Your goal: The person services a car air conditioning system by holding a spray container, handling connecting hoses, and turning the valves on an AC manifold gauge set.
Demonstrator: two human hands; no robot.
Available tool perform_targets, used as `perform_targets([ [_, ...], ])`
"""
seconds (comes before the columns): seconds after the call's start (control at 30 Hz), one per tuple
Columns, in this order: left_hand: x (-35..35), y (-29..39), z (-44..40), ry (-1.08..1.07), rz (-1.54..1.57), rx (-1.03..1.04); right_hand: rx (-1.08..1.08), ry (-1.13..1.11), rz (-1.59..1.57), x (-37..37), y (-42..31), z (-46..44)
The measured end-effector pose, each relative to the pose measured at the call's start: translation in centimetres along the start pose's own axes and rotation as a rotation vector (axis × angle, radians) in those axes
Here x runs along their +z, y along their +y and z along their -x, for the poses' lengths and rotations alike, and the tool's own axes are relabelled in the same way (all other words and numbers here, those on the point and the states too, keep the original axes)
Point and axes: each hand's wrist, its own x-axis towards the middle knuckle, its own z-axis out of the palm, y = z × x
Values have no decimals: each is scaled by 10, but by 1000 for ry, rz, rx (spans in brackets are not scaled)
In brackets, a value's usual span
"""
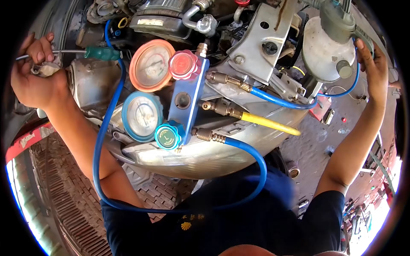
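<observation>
My left hand (36,81) is up at the far left, fingers curled around a crumpled, pale, cloth-like scrap (46,68). A thin metal shaft crosses those fingers and runs into the green handle of a screwdriver (102,53). At the far right, my right hand (372,64) reaches beside a whitish fluid reservoir (323,53). Its thumb and fingers close around a grey-green part, mostly hidden. Between my arms is a blue gauge manifold (186,96) with a red-rimmed gauge (152,65), a blue-rimmed gauge (142,116), a red knob (183,65) and a teal knob (168,135).
Blue hoses (259,164) loop from the manifold, one passing low in front of my shirt. A yellow hose (271,123) points right. Below is a car headlight (205,158), with engine parts (160,23) behind. Brick paving (160,194) and scattered items lie below.
</observation>
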Motion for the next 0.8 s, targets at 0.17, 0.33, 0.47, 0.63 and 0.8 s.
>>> perform_targets([
  [0.17, -8, 3, 0, -30, 75, -19, 0, 33, -5, 1, 5, 0],
  [0.33, -8, 5, -3, -14, 74, -14, 2, 33, 18, -3, 5, -1],
  [0.47, -9, 5, -1, -50, 96, 2, -22, 33, 42, -4, 6, -1],
  [0.63, -9, 5, -1, -41, 19, 9, -1, 7, -2, -4, 8, -2],
  [0.8, -8, 6, 0, -52, 57, 6, -20, 27, -22, 0, 5, 0],
])
